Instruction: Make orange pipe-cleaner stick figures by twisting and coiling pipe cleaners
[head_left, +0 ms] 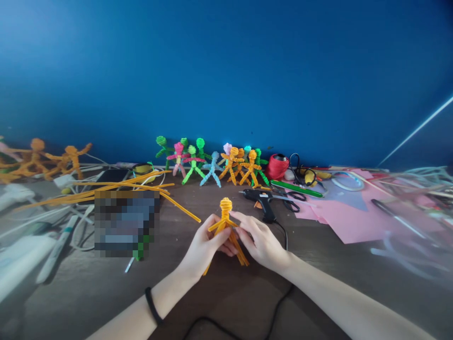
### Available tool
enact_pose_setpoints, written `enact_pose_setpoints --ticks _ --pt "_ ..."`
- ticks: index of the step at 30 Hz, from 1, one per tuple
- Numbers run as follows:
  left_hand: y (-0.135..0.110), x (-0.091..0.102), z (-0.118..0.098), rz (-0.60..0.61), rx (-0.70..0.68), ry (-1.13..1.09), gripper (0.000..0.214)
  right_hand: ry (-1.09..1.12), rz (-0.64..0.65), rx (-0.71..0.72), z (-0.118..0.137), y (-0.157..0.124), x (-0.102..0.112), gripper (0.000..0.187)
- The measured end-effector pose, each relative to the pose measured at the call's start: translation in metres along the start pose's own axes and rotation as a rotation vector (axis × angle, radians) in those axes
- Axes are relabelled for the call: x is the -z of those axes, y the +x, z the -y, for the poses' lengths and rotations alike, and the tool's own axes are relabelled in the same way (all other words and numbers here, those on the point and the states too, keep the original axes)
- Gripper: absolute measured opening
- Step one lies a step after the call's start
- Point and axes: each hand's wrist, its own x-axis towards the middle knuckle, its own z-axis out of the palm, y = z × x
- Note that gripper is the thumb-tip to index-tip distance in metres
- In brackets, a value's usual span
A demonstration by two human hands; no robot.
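An orange pipe-cleaner figure (226,208) is upright between my hands, with a coiled head and neck, short arm stems and long loose legs hanging down. My left hand (202,243) grips its body from the left, thumb across the front, fingers curled behind. From the right, my right hand (264,242) pinches at the arm stem on that side with thumb and forefinger; the fingertips partly hide the stem. Behind my left hand lie loose orange pipe cleaners (180,206). A black hot glue gun (264,200) rests beyond my right hand.
Finished pipe-cleaner figures (211,169) in several colours stand along the blue wall (226,71). Scissors (292,200), a green pen-like stick (297,188), red yarn (276,166) and pink paper (348,219) lie right. A blurred-out dark device (125,224) is left; a black cord (278,311) runs near me.
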Motion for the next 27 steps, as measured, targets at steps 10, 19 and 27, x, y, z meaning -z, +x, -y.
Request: enact_pose_setpoints --ticks 10,19,27 --pt "0.0010 -0.0019 -0.0004 0.000 0.025 -0.057 0.021 -0.044 -0.021 0.068 -0.0003 0.0018 0.0017 0.039" --pt "0.0007 -0.0012 -0.0009 0.001 0.047 -0.063 0.020 -0.079 -0.025 0.134 -0.0047 0.0006 0.0006 0.043" --pt "0.0007 -0.0010 -0.0006 -0.003 0.052 -0.055 0.020 -0.055 -0.046 0.093 -0.0018 0.0014 0.0012 0.036"
